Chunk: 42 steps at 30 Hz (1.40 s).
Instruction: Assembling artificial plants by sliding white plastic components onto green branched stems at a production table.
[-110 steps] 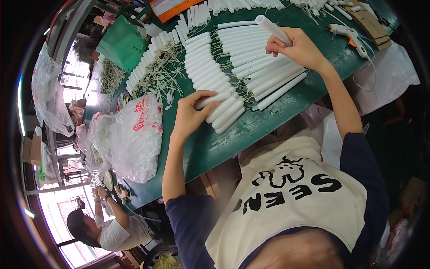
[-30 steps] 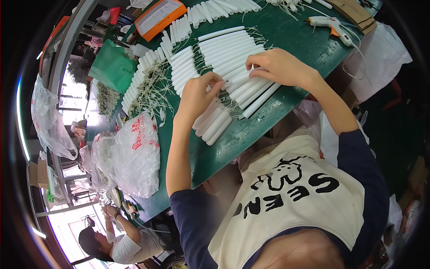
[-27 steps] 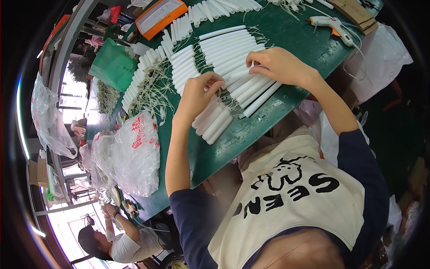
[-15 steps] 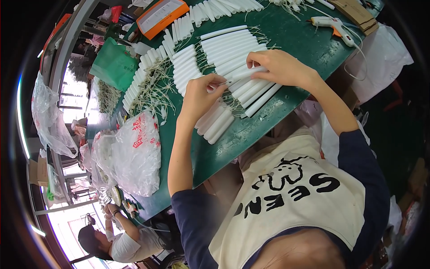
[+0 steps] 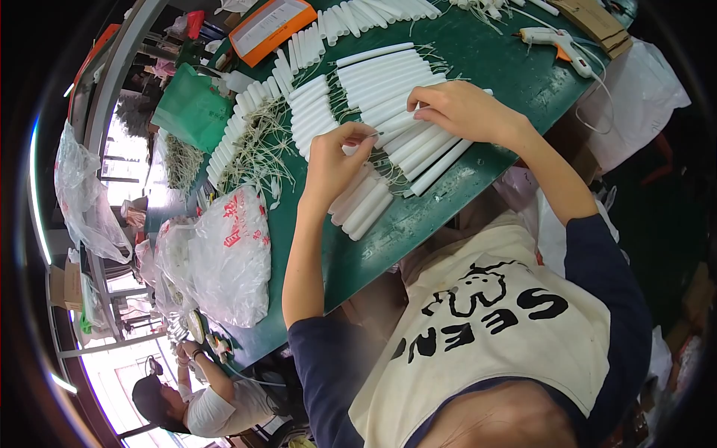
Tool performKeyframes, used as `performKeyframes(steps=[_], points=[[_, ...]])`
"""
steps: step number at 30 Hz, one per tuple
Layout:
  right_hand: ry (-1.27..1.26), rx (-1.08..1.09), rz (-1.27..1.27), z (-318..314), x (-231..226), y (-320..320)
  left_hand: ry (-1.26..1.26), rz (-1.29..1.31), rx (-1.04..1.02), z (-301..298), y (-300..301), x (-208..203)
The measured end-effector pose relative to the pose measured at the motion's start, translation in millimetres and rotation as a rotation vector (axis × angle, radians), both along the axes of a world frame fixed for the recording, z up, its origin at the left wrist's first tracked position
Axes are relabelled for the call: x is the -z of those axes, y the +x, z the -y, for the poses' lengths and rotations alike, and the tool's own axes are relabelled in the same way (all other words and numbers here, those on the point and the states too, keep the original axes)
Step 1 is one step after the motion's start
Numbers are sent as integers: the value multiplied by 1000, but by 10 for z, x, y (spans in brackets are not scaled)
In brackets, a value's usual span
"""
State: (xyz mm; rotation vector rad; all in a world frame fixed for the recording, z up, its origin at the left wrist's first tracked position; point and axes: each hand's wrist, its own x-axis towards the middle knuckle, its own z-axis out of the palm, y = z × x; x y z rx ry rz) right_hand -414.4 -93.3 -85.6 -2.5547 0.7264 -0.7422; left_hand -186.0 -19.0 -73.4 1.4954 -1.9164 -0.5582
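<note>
White tubes (image 5: pixel 385 78) lie side by side in rows on the green table (image 5: pixel 355 265), with thin pale wires bunched at their ends. Above the near end of the middle row, my left hand (image 5: pixel 340 153) pinches a thin wire with a small dark tip between thumb and forefinger. My right hand (image 5: pixel 467 112) reaches over the same row from the right. Its thumb and fingers are drawn together close to a tube; what they grip, if anything, is too small to make out. Just below both hands lie more white tubes (image 5: pixel 441 166).
A glue gun (image 5: pixel 556 48) with a cord lies at the far right. At the back left stand an orange box (image 5: pixel 272 30) and a green bag (image 5: pixel 193 108). A clear plastic bag (image 5: pixel 228 257) rests at the left edge, with a seated person (image 5: pixel 216 407) beyond.
My right hand has shifted slightly left, its fingertips drawing away from the tube they were on. My left hand keeps its pinch, nearly still.
</note>
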Motion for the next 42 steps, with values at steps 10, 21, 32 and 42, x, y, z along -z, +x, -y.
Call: performKeyframes(steps=[10,21,32,42], points=[[-139,-74,115,50,68,25,42,-140,-79,0,21,13],[-34,-47,115,-15,6,56,-59,-66,-64,-26,-38,32],[-2,4,-43,-57,-44,110,-247,68,-118,-87,-104,64],[-59,-67,110,-2,60,116,-217,10,2,-191,-167,50]])
